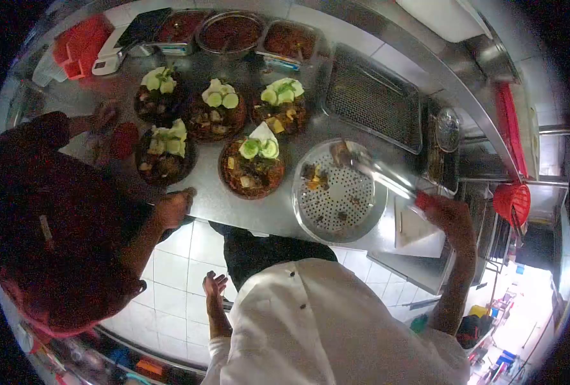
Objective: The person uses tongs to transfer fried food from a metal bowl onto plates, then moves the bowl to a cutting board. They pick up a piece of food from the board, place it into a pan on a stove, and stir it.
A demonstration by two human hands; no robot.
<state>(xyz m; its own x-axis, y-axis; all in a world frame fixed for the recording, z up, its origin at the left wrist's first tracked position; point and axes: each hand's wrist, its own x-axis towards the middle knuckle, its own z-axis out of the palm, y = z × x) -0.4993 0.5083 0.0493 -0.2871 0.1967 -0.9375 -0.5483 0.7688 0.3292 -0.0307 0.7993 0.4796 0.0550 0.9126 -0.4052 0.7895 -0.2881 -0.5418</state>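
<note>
Stainless steel counter (234, 202) runs across the kitchen, bearing five garnished bowls at the left and a wire rack (371, 96) at the far right. Beside them sits a perforated round tray (337, 196). Her right hand (448, 215) is closed round metal tongs (381, 173), their tips over the tray's far edge. Nearer, the left hand (213, 285) hangs spread, holding nothing.

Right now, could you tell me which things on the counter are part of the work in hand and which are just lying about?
In use: right hand, tongs, perforated tray, five garnished bowls.

Lying about: wire rack, sauce containers, red basket. The left hand is empty.
</note>
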